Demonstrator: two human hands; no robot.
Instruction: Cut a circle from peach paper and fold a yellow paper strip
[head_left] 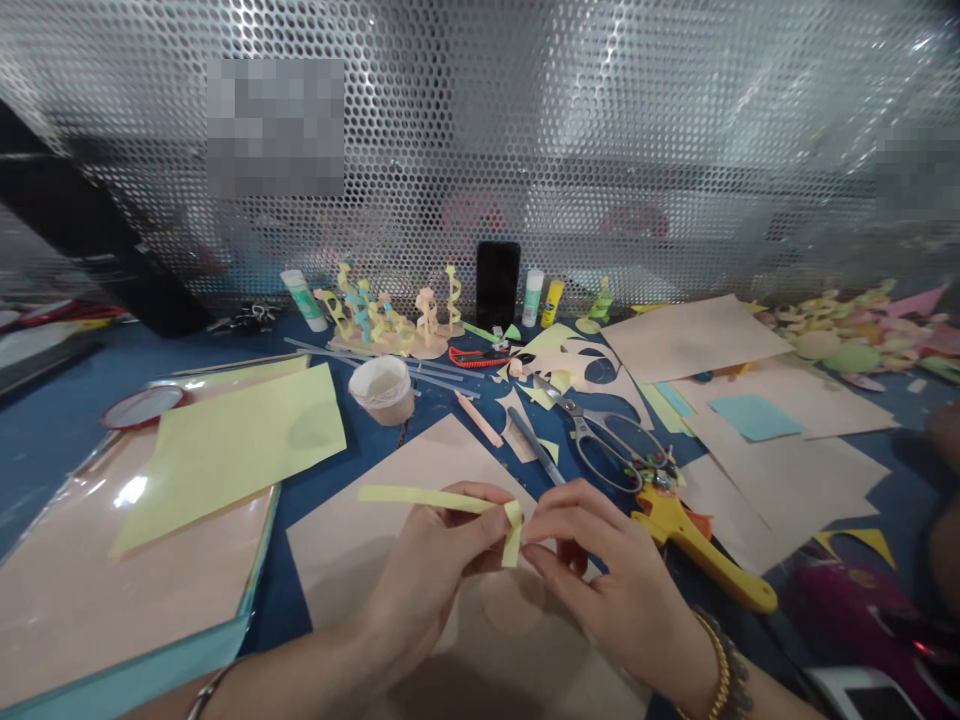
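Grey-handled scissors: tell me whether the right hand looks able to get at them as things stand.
Probably yes: the scissors lie just beyond the right hand, with nothing apparent in between. That hand is at the yellow paper strip, though, which the left hand holds.

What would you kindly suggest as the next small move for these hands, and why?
I would probably have the right hand pinch the bend in the yellow strip: the left hand already holds the strip, its short end turns downward, and the right hand's fingertips are close beside that bend.
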